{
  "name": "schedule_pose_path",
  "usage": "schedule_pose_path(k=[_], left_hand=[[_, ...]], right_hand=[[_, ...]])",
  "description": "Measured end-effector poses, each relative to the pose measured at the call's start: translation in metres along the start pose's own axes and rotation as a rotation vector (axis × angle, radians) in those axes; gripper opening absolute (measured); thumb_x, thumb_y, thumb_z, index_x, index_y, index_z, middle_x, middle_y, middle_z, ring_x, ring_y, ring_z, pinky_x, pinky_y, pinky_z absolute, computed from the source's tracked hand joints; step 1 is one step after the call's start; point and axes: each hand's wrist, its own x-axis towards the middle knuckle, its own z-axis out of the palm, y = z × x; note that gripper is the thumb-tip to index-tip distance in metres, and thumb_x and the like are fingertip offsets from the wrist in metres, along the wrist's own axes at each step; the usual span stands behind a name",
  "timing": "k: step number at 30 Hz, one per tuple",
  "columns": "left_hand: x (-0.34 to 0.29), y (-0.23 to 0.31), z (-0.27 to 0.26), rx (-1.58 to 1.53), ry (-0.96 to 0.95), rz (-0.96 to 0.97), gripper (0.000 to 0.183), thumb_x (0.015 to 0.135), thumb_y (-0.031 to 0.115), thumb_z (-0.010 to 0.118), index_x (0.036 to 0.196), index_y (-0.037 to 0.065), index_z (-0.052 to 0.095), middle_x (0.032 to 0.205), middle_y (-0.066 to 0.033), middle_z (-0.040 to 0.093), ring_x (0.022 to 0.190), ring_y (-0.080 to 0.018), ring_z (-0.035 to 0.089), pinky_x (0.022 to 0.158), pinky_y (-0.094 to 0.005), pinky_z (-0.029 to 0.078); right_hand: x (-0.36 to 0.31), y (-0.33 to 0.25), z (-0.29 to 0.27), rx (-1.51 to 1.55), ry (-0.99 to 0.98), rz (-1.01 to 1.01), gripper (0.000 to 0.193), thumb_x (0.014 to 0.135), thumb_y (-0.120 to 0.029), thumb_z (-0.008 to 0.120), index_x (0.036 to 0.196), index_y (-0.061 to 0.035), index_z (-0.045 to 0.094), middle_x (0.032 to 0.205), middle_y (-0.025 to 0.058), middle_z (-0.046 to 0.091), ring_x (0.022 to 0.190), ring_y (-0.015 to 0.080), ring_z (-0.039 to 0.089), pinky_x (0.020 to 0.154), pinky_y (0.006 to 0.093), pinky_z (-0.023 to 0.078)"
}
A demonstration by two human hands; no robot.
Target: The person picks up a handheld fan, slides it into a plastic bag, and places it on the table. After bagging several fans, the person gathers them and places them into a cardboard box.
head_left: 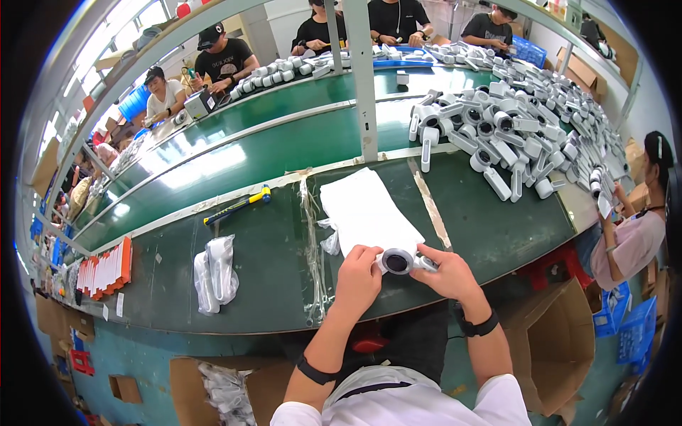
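Between my two hands, over the table's front edge, is a white handheld device with a round grey-rimmed head and a dark disc in it [396,262]. My left hand [359,275] closes on its left side, and my right hand [447,273] grips the other side with thumb and fingers. Just beyond them lies a stack of flat white sheets or bags [369,209]; I cannot tell which. Left of the stack, clear plastic wraps some white devices [217,273]. A hammer with a yellow and black handle [238,206] lies farther back.
A large heap of similar white devices [497,128] covers the table's right side. A metal post [364,85] rises behind the stack, before the green conveyor [284,121]. Orange-and-white boxes [106,268] stand left. Open cartons [554,344] flank me below. Several co-workers sit around.
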Motion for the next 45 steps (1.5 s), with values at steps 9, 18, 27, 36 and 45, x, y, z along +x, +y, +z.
schedule_pose_path(k=[9, 18, 27, 36, 45], left_hand=[[-0.003, 0.016, 0.01, 0.042, 0.155, 0.259, 0.013, 0.075, 0.0, 0.067, 0.087, 0.003, 0.064, 0.087, -0.0111, 0.062, 0.078, -0.0297, 0.062, 0.067, -0.0358, 0.051], [-0.024, 0.016, 0.029, -0.054, -0.102, 0.359, 0.014, 0.077, -0.003, 0.067, 0.089, 0.002, 0.063, 0.087, -0.0113, 0.062, 0.087, -0.0308, 0.059, 0.077, -0.0401, 0.05], [-0.023, -0.002, 0.037, -0.479, 0.119, 0.086, 0.008, 0.09, -0.004, 0.059, 0.097, 0.0, 0.057, 0.094, -0.012, 0.062, 0.076, -0.0222, 0.061, 0.067, -0.0291, 0.049], [-0.033, 0.016, 0.032, -0.496, 0.011, 0.22, 0.009, 0.09, -0.006, 0.057, 0.097, 0.001, 0.057, 0.095, -0.0095, 0.06, 0.079, -0.0177, 0.058, 0.067, -0.0277, 0.047], [-0.036, -0.006, -0.016, -0.926, -0.282, -0.065, 0.031, 0.086, 0.0, 0.067, 0.116, 0.001, 0.057, 0.109, -0.0094, 0.064, 0.101, -0.0189, 0.062, 0.091, -0.0333, 0.051]], right_hand=[[-0.01, -0.016, 0.022, -0.215, 0.24, -0.01, 0.055, 0.076, -0.037, 0.073, 0.126, -0.0167, 0.063, 0.082, 0.0151, 0.069, 0.075, 0.0345, 0.067, 0.067, 0.0399, 0.053], [-0.002, 0.003, 0.044, 0.259, 0.317, 0.074, 0.068, 0.082, -0.031, 0.069, 0.14, -0.0068, 0.043, 0.075, 0.0158, 0.065, 0.069, 0.0285, 0.066, 0.062, 0.0378, 0.052], [0.002, -0.002, 0.054, 1.021, 0.21, 0.072, 0.06, 0.091, -0.009, 0.062, 0.143, 0.0036, 0.034, 0.101, 0.0091, 0.062, 0.068, 0.0115, 0.061, 0.059, 0.0245, 0.05], [0.007, 0.001, 0.062, 0.982, 0.286, -0.023, 0.056, 0.089, -0.009, 0.063, 0.139, 0.0039, 0.039, 0.109, 0.0115, 0.064, 0.077, 0.013, 0.064, 0.068, 0.0255, 0.051], [0.009, -0.024, 0.064, 0.879, 0.279, 0.013, 0.043, 0.093, -0.02, 0.065, 0.127, 0.0006, 0.049, 0.095, 0.0087, 0.066, 0.074, 0.012, 0.062, 0.063, 0.0262, 0.05]])
